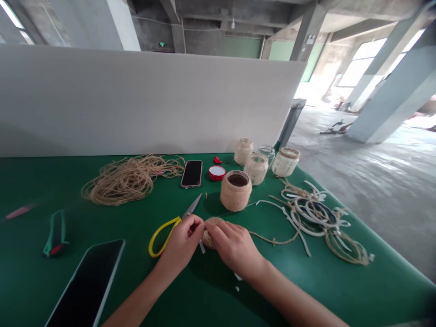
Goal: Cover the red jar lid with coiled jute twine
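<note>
Close in front of me, a round disc covered in tan twine (215, 220) lies between my two hands, partly hidden by fingers. My left hand (184, 238) is closed in a pinch at its left edge. Over its right side, the fingers of my right hand (233, 245) are closed on it. A strand of twine (272, 240) runs right from beside my right hand. A narrow white strip (202, 246) sticks out below the disc. Scissors with yellow handles (155, 240) lie beside my left hand, blades pointing away. Just beyond stands a twine-wrapped jar (235, 195).
Several glass jars (256, 169) stand at the back right. Tangled twine and white strips (313, 213) lie on the right, a twine bundle (126, 179) at back left. Also there: a phone (191, 174), red lid (217, 172), tablet-like device (90, 281) and green tool (56, 234).
</note>
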The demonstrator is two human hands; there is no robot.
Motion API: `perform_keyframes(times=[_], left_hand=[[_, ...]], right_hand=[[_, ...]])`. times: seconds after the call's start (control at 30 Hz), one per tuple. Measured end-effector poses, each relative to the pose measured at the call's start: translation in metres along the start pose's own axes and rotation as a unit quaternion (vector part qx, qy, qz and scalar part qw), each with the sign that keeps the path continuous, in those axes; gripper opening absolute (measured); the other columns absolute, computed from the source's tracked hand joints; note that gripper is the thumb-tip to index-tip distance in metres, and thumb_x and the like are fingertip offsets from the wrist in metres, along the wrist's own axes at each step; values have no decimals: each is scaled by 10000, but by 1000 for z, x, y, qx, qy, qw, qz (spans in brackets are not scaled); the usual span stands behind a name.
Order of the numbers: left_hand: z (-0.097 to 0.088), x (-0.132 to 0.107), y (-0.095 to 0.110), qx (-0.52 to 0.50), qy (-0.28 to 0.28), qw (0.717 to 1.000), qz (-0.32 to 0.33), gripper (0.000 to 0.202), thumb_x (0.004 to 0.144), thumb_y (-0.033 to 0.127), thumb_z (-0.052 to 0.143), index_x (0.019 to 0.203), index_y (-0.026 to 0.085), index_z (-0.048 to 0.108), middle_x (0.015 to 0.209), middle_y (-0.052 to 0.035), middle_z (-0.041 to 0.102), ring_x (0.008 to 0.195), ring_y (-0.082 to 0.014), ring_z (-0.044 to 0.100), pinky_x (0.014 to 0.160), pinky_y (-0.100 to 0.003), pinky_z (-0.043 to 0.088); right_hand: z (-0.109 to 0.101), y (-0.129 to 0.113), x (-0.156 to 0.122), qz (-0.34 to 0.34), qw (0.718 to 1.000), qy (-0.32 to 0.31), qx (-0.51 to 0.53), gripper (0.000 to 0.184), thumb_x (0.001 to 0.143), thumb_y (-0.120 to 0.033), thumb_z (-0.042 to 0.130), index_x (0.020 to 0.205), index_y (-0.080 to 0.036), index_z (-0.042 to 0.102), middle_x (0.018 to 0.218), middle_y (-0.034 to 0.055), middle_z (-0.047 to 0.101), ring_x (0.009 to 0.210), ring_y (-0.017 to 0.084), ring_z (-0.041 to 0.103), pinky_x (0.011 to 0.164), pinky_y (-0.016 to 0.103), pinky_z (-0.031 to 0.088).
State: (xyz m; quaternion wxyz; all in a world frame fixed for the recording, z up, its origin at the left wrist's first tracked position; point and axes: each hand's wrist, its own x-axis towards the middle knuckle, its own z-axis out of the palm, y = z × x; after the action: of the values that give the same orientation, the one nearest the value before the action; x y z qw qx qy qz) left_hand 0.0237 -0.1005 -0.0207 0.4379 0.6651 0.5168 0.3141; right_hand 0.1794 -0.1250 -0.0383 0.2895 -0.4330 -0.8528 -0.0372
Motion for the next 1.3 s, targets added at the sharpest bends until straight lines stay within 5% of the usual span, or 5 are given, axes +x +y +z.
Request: perform_keyframes(times=[0.27, 0.8, 0.93, 1.13, 1.3], left_hand=[[-3, -4, 3, -15, -39, 998, 43, 240, 844, 385, 419, 737, 184, 495, 611, 37, 450, 520, -100, 441, 471, -196, 364], [-4, -7, -10, 276, 84, 895, 340, 88, 828, 157, 477, 900, 188, 516, 836, -43, 563, 817, -162, 539, 745, -283, 430], [2, -8, -11, 305, 114, 886, 331, 68, 817, 154, 473, 863, 186, 512, 812, -40, 559, 793, -163, 535, 715, -280, 429], [1, -7, -3, 247, 74, 937, 237, 87, 830, 174, 428, 774, 196, 491, 746, -9, 523, 701, -139, 518, 628, -252, 427], [1, -4, -3, 244, 68, 942, 221, 114, 835, 197, 418, 771, 199, 511, 742, -5, 532, 702, -144, 515, 631, -262, 426]], right_hand=[[-3, 0, 3, 86, 975, 0, 203, 136, 897, -180, 375, 846, -174, 501, 794, 39, 584, 720, 132, 540, 638, 222, 413], [-2, -3, 12, 306, 726, 0, 616, 218, 823, -337, 524, 712, -172, 437, 493, -69, 484, 392, 53, 423, 380, 158, 324], [-5, -4, 12, 311, 745, -11, 590, 206, 837, -319, 497, 701, -168, 462, 497, -63, 473, 406, 61, 424, 394, 168, 341], [-11, -5, 8, 192, 932, -5, 308, 167, 870, -186, 423, 837, -176, 586, 806, 39, 615, 728, 130, 560, 668, 226, 423], [-11, -5, 5, 135, 966, -5, 219, 215, 898, -185, 373, 922, -178, 586, 862, 65, 626, 777, 144, 574, 691, 226, 421]])
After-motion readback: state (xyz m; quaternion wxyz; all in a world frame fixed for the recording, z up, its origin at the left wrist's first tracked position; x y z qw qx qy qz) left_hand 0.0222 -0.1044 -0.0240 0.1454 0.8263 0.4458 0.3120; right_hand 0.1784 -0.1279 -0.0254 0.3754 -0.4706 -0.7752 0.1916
